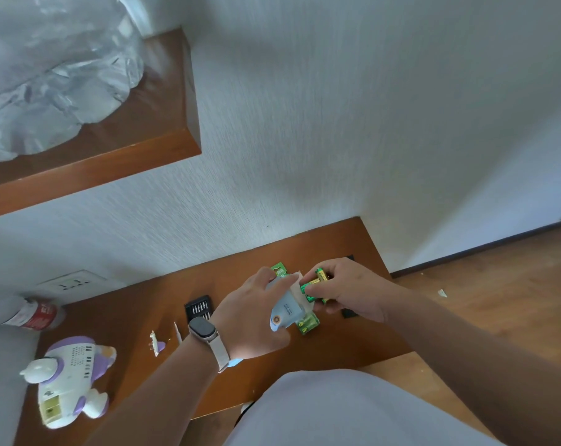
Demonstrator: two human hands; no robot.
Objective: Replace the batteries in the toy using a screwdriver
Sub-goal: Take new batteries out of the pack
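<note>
Brown wooden worktop [321, 243] meets a white wall [337, 123]. Our left hand [256, 313] has its grip clamped on a pale blue packet [285, 312], and our right hand [350, 288] pinches green batteries [308, 289] just beside it. We see the white-and-purple toy [70, 378] lying at the near left, well apart from both hands.

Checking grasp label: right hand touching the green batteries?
Touching. Head view: right hand fingers curl round the green batteries; left hand holds the blue pack.
</note>
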